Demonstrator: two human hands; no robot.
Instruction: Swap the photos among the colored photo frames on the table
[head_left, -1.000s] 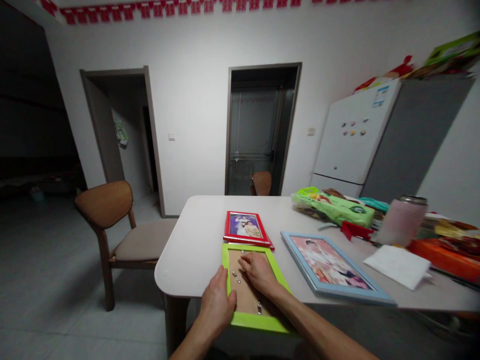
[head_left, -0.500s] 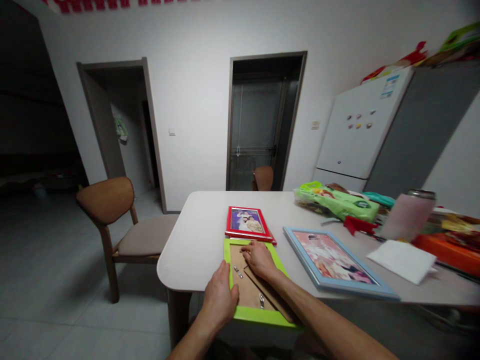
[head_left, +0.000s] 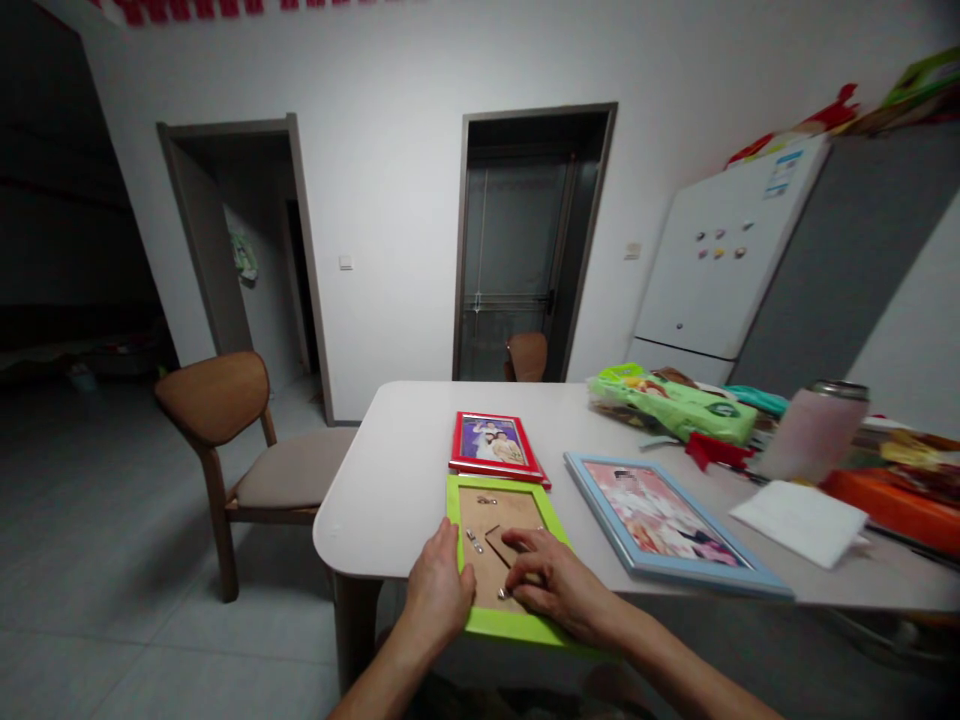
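Observation:
A green picture frame (head_left: 517,627) lies face down at the near table edge, its brown backing board (head_left: 480,580) showing. My left hand (head_left: 439,585) is closed on the frame's left edge, thumb on top. My right hand (head_left: 559,580) is over the backing's lower right part, fingers bent and apart, fingertips close to a small metal clip (head_left: 502,594). Another clip (head_left: 475,541) sits on the left side, and one more clip (head_left: 487,500) is at the top. My right hand covers much of the stand leg (head_left: 496,545).
Beyond the green frame lies a red framed photo (head_left: 495,440). To the right are a light-blue framed photo (head_left: 675,520), white paper (head_left: 799,522), a pink bottle (head_left: 814,430) and a green package (head_left: 667,400). A wooden chair (head_left: 214,400) stands left of the white table (head_left: 397,450).
My right hand has moved from the top clip down toward the lower clip, its fingers now further apart. The top clip is uncovered. My left hand keeps its place on the frame.

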